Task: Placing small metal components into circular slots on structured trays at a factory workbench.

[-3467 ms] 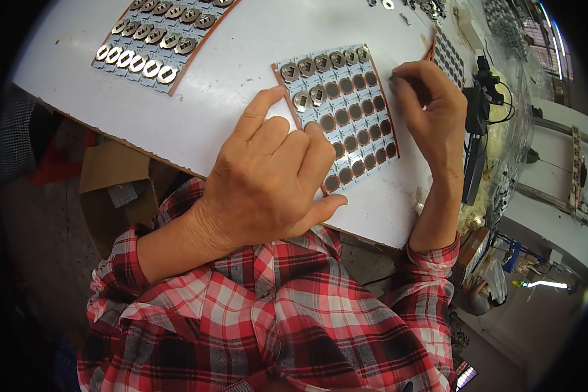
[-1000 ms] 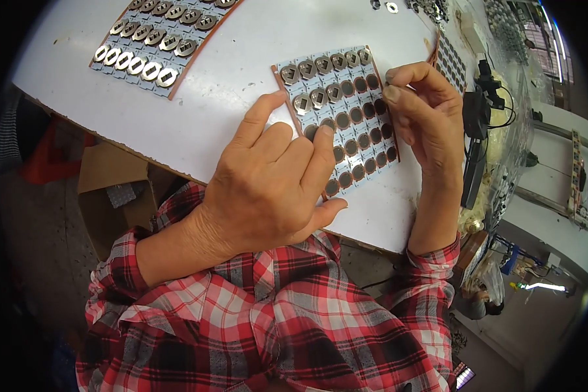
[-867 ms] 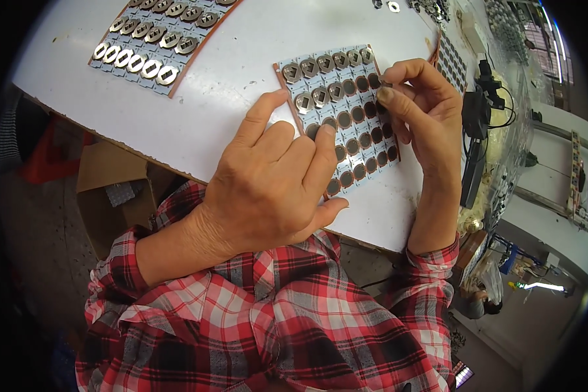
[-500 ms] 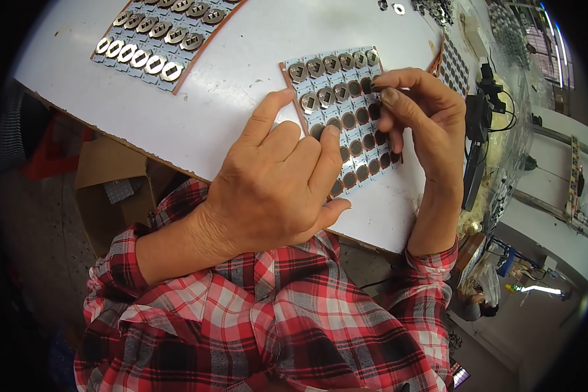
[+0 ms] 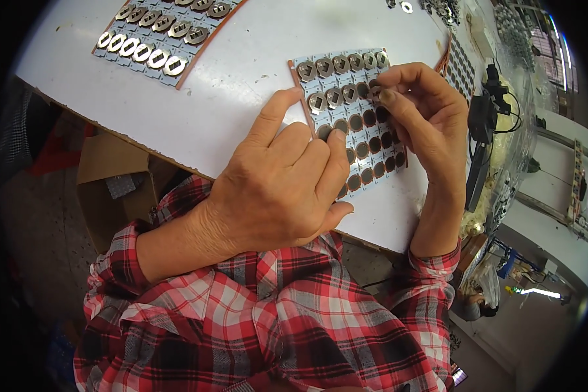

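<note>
A pale blue circuit board panel (image 5: pixel 365 134) with reddish-brown edges lies at a slant on the white table. Silvery round metal clips (image 5: pixel 340 64) with diamond-shaped holes fill its far row and the left part of the second row. Dark round pads show bare in the nearer rows. My left hand (image 5: pixel 277 166) rests over the panel's left side, fingers apart, one fingertip at the left edge and another on a pad. My right hand (image 5: pixel 431 117) pinches a small metal clip (image 5: pixel 375 93) over the right end of the second row, partly hidden by the fingers.
Another panel (image 5: pixel 153 39) full of metal clips lies at the far left. More panels (image 5: pixel 460 68) and a pile of small metal parts (image 5: pixel 443 14) sit at the far right. Black power adapters with cables (image 5: pixel 482 117) line the right edge. A cardboard box (image 5: pixel 111 189) stands below the table.
The panel and both hands appear slightly farther right in the picture. The clip in my right hand's pinch has turned and shows more of its silvery surface.
</note>
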A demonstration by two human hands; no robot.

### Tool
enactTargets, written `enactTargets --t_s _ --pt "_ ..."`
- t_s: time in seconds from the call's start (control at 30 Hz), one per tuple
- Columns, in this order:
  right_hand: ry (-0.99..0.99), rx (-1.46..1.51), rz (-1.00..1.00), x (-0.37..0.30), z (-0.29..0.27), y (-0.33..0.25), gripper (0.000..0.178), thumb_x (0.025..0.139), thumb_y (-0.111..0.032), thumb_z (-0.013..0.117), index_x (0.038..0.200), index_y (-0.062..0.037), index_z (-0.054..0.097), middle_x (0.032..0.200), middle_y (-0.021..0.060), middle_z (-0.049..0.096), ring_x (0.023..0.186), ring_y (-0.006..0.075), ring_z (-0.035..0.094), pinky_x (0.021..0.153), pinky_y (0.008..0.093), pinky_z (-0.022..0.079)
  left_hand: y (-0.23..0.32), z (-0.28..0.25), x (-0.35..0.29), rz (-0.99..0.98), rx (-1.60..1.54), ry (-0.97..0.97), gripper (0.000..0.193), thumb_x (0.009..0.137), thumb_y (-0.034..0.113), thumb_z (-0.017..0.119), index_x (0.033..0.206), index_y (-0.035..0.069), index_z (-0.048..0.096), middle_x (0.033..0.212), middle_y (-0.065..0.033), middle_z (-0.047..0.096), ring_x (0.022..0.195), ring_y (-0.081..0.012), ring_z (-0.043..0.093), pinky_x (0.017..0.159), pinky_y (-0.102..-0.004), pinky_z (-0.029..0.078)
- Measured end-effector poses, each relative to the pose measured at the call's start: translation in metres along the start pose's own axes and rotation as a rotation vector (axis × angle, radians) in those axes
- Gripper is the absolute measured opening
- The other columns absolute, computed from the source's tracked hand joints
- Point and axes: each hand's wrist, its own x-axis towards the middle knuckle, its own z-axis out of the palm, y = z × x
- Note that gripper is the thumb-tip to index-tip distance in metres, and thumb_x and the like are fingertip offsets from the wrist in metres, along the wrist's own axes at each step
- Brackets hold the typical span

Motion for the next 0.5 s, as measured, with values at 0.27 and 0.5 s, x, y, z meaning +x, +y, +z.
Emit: enactTargets --t_s 0.27,0.5 --pt "-0.033 -0.151 -0.101 0.0006 0.0050 0.0036 0.013 0.096 -0.004 0.071 0.107 0.0014 0.072 0.086 -0.0035 0.071 0.067 -0.0031 0.053 0.054 0.0143 0.033 0.0006 0.0022 0.0022 -0.007 -0.029 0.021 0.061 0.072 0.041 0.079 0.099 -0.013 0.069 0.067 -0.0074 0.048 0.062 -0.0229 0.048 0.101 -0.0618 0.051" --pt "0.008 -0.182 -0.100 -0.0042 0.0089 0.0081 0.019 0.095 0.000 0.071 0.113 0.0020 0.069 0.095 0.0000 0.072 0.084 0.0043 0.066 0.072 0.0182 0.051 0.0019 0.0013 0.0010 -0.026 -0.021 0.012 0.060 0.070 0.040 0.080 0.099 -0.012 0.069 0.068 -0.0078 0.049 0.064 -0.0233 0.049 0.101 -0.0610 0.052"
